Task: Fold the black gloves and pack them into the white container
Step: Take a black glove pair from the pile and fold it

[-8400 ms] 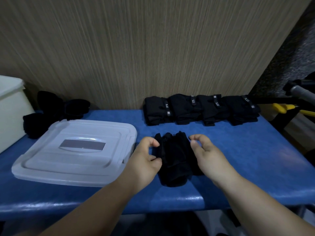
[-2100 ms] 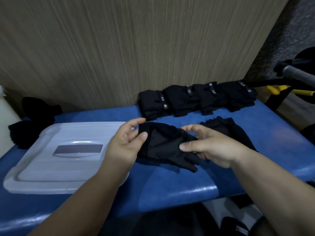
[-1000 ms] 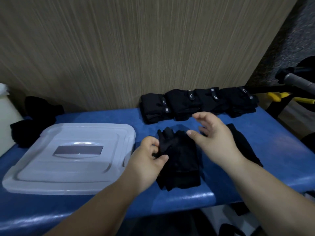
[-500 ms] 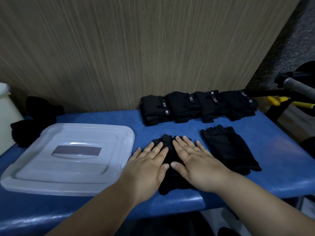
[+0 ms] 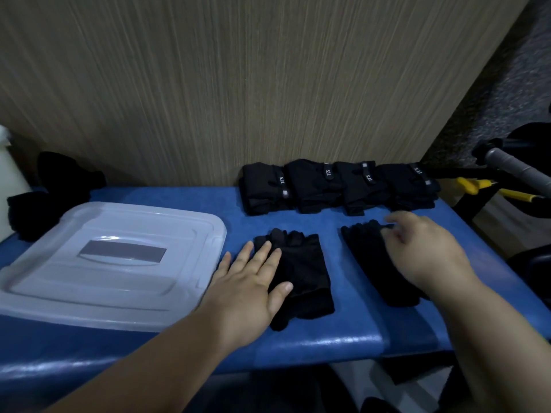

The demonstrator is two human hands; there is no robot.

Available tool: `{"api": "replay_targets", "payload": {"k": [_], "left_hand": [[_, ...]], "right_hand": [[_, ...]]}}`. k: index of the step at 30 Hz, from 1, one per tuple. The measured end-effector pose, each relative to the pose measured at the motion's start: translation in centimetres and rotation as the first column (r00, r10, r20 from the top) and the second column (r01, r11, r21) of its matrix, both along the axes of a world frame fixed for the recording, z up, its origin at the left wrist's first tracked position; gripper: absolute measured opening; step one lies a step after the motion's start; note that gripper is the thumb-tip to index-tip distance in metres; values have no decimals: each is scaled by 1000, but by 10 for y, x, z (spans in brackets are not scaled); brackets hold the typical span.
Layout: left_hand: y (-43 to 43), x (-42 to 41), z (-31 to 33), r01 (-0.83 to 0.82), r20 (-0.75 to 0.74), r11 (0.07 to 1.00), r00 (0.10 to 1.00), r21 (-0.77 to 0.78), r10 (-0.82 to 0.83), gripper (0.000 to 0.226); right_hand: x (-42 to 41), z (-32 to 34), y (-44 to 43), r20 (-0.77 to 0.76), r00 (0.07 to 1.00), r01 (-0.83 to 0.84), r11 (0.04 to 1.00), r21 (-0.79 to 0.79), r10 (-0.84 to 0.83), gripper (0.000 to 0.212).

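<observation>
1. The left hand (image 5: 247, 290) lies flat, its fingers (image 5: 262, 254) straight and released. They press the left side of the middle glove (image 5: 301, 275) onto the counter (image 5: 328, 338), near its front edge.
2. The right hand (image 5: 426, 251) is over the finger end of the second glove (image 5: 372, 260), nearer the counter's right edge. Its fingers (image 5: 392, 231) are blurred, so I cannot tell whether they pinch the cloth or only touch it.
3. Both gloves look like thin, limp fabric: light, soft, nothing to break, and likely to spring open after a fold. I would pinch at the cuff or the fingertip end and keep a palm on the fold.
4. The folded gloves (image 5: 337, 189) stand in a row along the back edge, touching each other. Each has a strap with small white letters that seem to read "TTS".
5. More loose gloves (image 5: 44, 198) are heaped at the back left corner.
6. The lid (image 5: 113, 263) lies flat on the left half; its grey panel has no readable writing.
7. Only a sliver of the white container (image 5: 6, 174) shows at the left edge.
</observation>
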State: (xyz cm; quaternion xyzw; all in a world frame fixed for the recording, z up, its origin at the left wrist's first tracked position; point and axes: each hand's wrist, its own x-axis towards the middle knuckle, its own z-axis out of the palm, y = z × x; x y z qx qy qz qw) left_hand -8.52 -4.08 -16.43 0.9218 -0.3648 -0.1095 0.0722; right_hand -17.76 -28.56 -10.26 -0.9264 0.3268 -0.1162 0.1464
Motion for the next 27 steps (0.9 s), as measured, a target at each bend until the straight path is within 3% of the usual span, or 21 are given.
{"api": "replay_targets", "payload": {"k": [4, 8, 12, 16, 18, 22, 27], "left_hand": [[1, 0, 1, -4, -28, 999, 1000, -37, 3, 61], [2, -1, 4, 11, -71, 991, 997, -135, -21, 58], [0, -2, 4, 43, -55, 992, 997, -122, -50, 56], [-2, -2, 4, 35, -47, 993, 998, -109, -41, 55], [-2, -2, 5, 34, -45, 993, 998, -111, -39, 55], [-1, -2, 4, 33, -45, 991, 998, -128, -39, 55], [-1, 0, 4, 28, -65, 986, 997, -165, -39, 54]], "right_hand": [[-9, -7, -32, -358, 919, 205, 975, 80, -164, 56], [-3, -13, -30, -429, 894, 189, 976, 104, -127, 61], [4, -11, -14, -270, 963, 110, 940, 324, -19, 43], [8, -14, -3, -108, 994, 41, 859, 510, 16, 49], [9, -13, -3, -37, 999, 32, 764, 645, -11, 53], [5, -2, -6, 68, 998, -60, 475, 878, -1, 35], [4, 8, 7, 213, 976, -213, 339, 916, 37, 20]]}}
